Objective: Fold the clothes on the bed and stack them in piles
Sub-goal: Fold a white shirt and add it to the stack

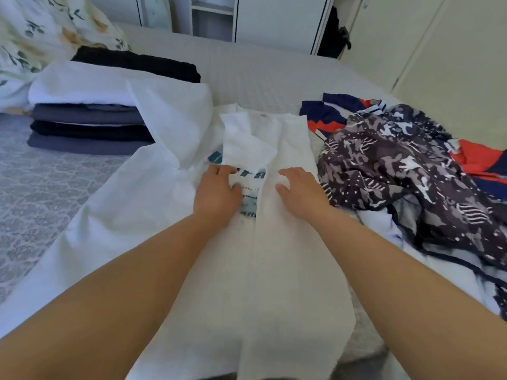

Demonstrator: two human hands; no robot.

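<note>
A white T-shirt (285, 242) with a blue print lies flat on the bed in front of me, its right side folded in over the middle. My left hand (216, 193) presses on the print area with fingers spread. Just to its right, my right hand (300, 189) rests flat on the folded-in panel. A stack of folded clothes (87, 116), white on top of grey, black and blue pieces, sits at the left. A second folded black pile (137, 64) lies behind it.
A heap of unfolded clothes lies at the right: a dark patterned garment (406, 171) over red, white and navy fabric (326, 116). A floral pillow (33, 34) is at the far left. The white bedspread (260, 69) stretches back to wardrobe doors (277, 20).
</note>
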